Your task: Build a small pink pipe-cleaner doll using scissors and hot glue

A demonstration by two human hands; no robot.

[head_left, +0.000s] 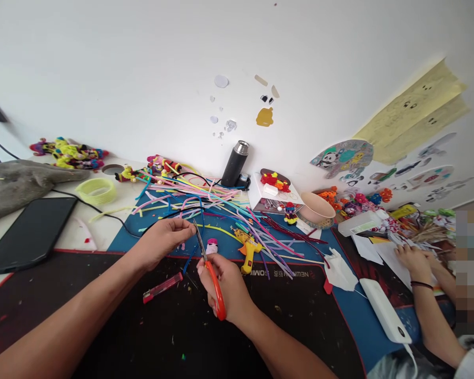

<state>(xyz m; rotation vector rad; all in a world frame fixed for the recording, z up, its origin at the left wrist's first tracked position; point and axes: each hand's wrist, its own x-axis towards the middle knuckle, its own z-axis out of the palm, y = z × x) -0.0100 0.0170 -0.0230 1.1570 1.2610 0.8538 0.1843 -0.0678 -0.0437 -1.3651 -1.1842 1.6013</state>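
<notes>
My right hand [229, 284] is closed around orange-handled scissors [214, 287], with the blades pointing up and away from me. Close to the blade tips, my left hand [164, 239] pinches thumb and finger together; whatever lies between them is too small to make out. A blue pipe cleaner [200, 239] passes right by those fingertips and the blades. Just beyond both hands a small pink-and-white figure [212, 245] stands on the mat. To the right of the scissors lies a yellow glue gun [250, 250]. A pink lighter-like item [163, 287] rests below my left hand.
Loose pipe cleaners [189, 189] spread across the blue mat. Behind them stand a black flask [235, 164], a white box [256, 192] and a bowl [318, 210]. A phone [29, 231] and yellow tape [96, 190] lie left. At right are a power bank [385, 310] and another person's hands [414, 263].
</notes>
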